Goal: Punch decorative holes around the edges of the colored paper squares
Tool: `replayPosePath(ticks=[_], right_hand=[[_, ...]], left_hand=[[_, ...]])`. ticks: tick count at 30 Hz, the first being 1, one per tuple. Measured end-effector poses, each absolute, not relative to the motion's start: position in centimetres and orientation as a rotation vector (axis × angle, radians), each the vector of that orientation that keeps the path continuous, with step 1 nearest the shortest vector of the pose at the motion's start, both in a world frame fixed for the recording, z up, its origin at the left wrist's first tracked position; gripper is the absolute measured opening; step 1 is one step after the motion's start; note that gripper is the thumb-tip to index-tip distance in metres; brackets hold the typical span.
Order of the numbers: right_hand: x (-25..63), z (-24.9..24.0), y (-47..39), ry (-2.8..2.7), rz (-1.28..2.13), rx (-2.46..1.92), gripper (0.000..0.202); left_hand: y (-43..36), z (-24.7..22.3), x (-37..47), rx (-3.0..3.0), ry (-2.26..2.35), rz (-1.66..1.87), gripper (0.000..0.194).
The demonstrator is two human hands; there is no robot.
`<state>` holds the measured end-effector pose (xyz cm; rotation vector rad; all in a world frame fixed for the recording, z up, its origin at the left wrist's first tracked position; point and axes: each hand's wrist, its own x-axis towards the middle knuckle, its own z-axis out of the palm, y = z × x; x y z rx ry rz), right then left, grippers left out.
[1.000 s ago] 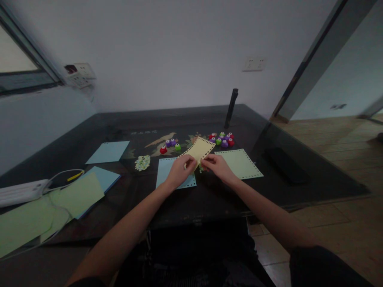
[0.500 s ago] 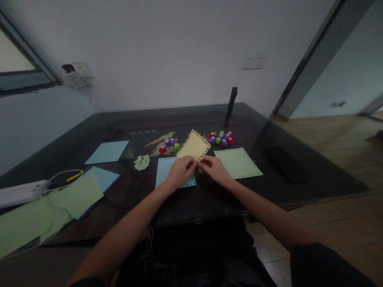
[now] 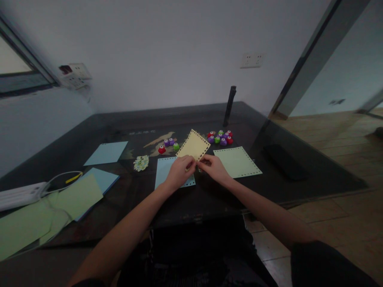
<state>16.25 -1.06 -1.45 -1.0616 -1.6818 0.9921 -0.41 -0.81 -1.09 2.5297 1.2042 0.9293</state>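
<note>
A pale yellow sheet of paper [image 3: 194,145] with holes punched along its edges is held up cornerwise above the table. My left hand [image 3: 180,170] is closed on its near corner. The fingertips of my right hand [image 3: 214,169] pinch the same corner, almost touching the left ones. What else lies between the fingertips is too small to make out. Partly under my left hand lies a light blue punched sheet [image 3: 163,169]. A pale green punched sheet [image 3: 237,161] rests flat to the right of my right hand.
Several small round coloured eye-topped pieces [image 3: 220,138] cluster behind the sheets, with others [image 3: 169,142] to the left. A heap of paper bits [image 3: 141,163] lies left. More paper [image 3: 80,189], a power strip [image 3: 22,194], a black phone-like slab [image 3: 284,162] and an upright black stick [image 3: 229,105] surround them.
Both hands stay on the yellow sheet's corner with barely any finger movement. The whole view has shifted very slightly.
</note>
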Motion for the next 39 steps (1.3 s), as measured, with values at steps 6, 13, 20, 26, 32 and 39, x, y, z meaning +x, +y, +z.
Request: replayPosePath(ticks=[6,13,20,26,32,39], right_hand=[[15.8,-1.5,-1.3,-1.540,1.101,-1.062,0.021],[15.5,-1.8,-1.6,-1.462,1.117,-1.049,0.023],[15.3,-2.3,-1.5,-1.406,1.137,-1.026,0.024],[15.5,-1.8,-1.4,-1.424,1.128,-1.018,0.023],[17.0,-0.9,-0.7,-1.405,0.910,-1.019,0.025],[18.4,0.6,-0.5,-1.297,0.716,-1.029,0.026]], left_hand=[[-1.0,-0.9,-0.4,2.543,1.235,0.952,0.014],[-0.9,-1.3,-0.3,2.540,1.228,0.995,0.013],[-0.8,-1.7,-0.2,2.494,1.214,1.066,0.013],[-0.7,-1.5,-0.2,2.267,1.225,1.194,0.014],[-0.3,-1.3,-0.5,2.105,1.245,1.257,0.013],[0.6,-3.3,0.2,2.192,1.237,1.073,0.010]])
